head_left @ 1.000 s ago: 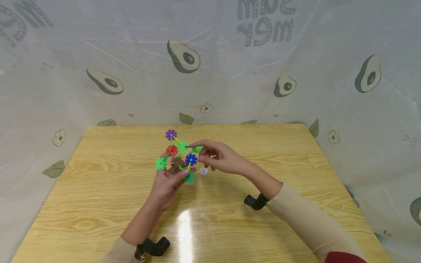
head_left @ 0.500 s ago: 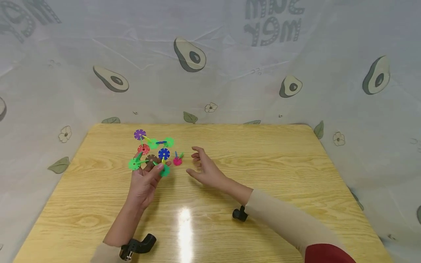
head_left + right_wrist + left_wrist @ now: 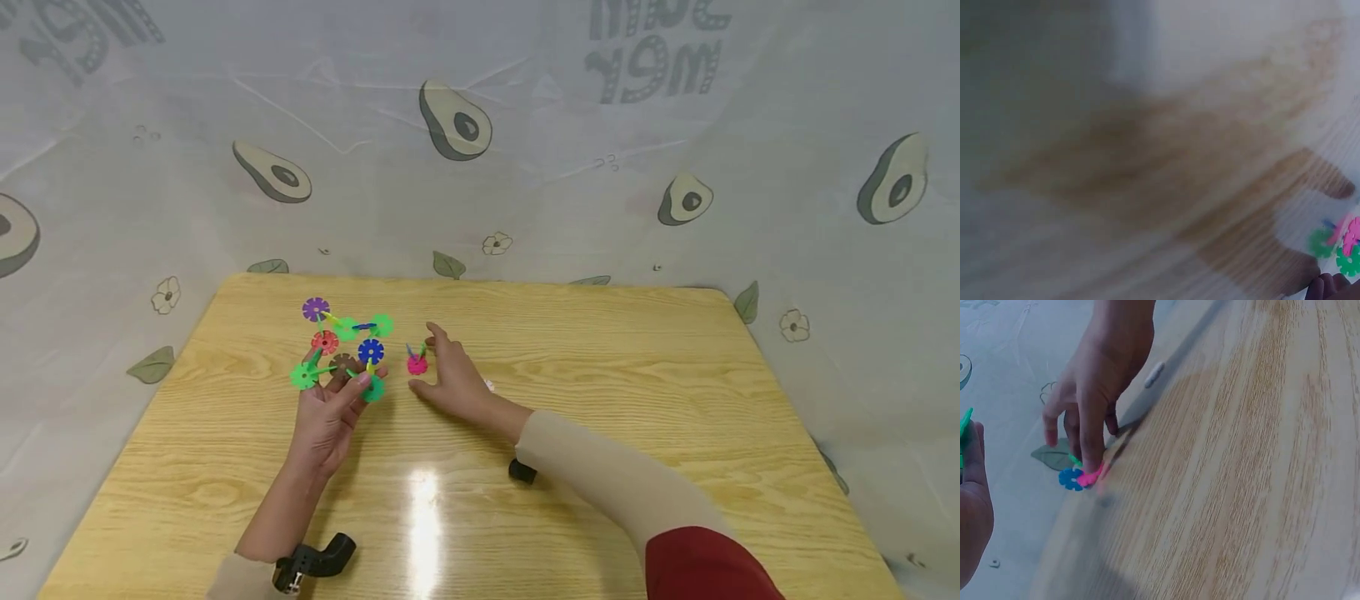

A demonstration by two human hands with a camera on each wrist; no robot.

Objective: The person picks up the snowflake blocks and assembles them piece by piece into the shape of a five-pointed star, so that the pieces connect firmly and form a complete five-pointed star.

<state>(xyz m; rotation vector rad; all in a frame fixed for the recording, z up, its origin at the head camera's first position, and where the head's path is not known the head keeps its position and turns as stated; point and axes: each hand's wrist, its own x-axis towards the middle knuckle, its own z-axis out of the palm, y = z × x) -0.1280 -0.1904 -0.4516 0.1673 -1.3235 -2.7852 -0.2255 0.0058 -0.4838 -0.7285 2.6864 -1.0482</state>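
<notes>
My left hand [image 3: 327,423] holds up a joined cluster of slotted plastic snowflake discs [image 3: 342,367] in purple, red, green, brown and blue. Its thumb presses near the lower teal disc. To the right, a small joined piece [image 3: 417,365] with a pink disc, a blue one and a green one stands on the table. My right hand [image 3: 459,379] reaches over it, thumb and index finger apart on either side. In the left wrist view a finger of that hand overlaps the pink disc [image 3: 1089,478]; contact is unclear. The right wrist view is mostly blurred.
A white disc [image 3: 489,386] lies on the wooden table [image 3: 637,375], partly hidden by my right wrist. A pale sheet [image 3: 525,167] printed with avocados surrounds the table's back and sides. Black wrist mounts [image 3: 322,560] sit on both arms.
My left hand has carried the cluster to the left. The right hand has left the cluster and moved to the small pink piece, now spread around it.
</notes>
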